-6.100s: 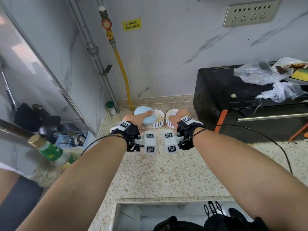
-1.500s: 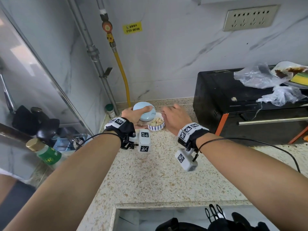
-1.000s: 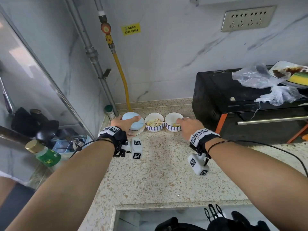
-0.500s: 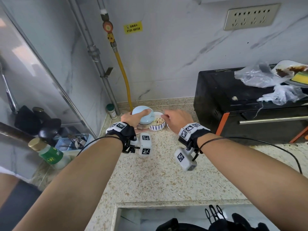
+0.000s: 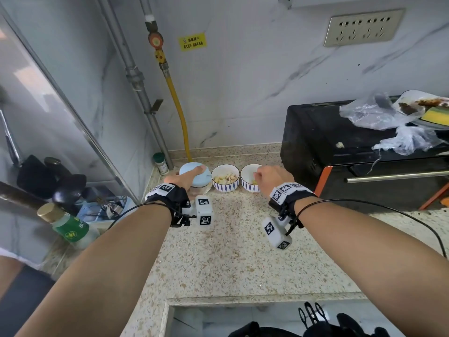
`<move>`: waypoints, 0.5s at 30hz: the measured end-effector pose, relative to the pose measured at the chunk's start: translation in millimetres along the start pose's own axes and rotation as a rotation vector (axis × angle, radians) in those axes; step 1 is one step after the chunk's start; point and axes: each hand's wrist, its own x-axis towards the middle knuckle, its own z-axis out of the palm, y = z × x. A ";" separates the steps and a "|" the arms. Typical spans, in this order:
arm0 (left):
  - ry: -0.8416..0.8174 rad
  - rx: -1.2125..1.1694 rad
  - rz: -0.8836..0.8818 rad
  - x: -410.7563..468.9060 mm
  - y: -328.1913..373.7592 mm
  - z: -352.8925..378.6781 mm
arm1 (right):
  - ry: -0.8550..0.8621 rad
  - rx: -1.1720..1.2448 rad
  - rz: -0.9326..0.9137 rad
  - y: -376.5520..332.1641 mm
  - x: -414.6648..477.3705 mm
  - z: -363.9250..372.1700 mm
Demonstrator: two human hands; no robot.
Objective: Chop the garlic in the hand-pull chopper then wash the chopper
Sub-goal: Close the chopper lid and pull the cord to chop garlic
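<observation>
The hand-pull chopper (image 5: 203, 183), with a pale blue lid on a clear cup, stands on the speckled counter (image 5: 230, 251) near the back wall. My left hand (image 5: 185, 179) grips its lid from above, thumb across the top. My right hand (image 5: 268, 179) is out to the right, above a blue-striped white bowl (image 5: 247, 188), its fingers curled as if pinching the chopper's pull handle; the handle and cord are barely visible. Between chopper and that bowl stands a second striped bowl (image 5: 224, 189) holding pale garlic pieces.
A black oven (image 5: 340, 154) fills the right, with plastic bags and a dirty plate on top. A small green-capped jar (image 5: 161, 163) and a yellow gas hose (image 5: 178, 110) stand behind the chopper. A bottle (image 5: 70, 227) sits at left, and a sink (image 5: 243, 319) lies below.
My right hand has swung from beside the chopper out to the right over the far bowl, as it did a second ago. My left hand stays on the lid.
</observation>
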 end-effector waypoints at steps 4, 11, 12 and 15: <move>-0.151 -0.174 0.029 -8.7 13.6 23.8 | 0.049 0.015 -0.184 -43.2 -6.2 -9.6; -0.230 -0.221 0.045 -20.7 20.5 32.8 | 0.088 0.138 -0.167 -54.3 -2.3 -18.9; -0.205 -0.214 0.044 -20.9 20.1 32.4 | 0.072 0.148 -0.139 -50.8 -1.0 -16.7; -0.098 -0.204 0.013 -14.2 15.3 22.0 | -0.001 0.206 0.012 -24.9 2.6 -7.9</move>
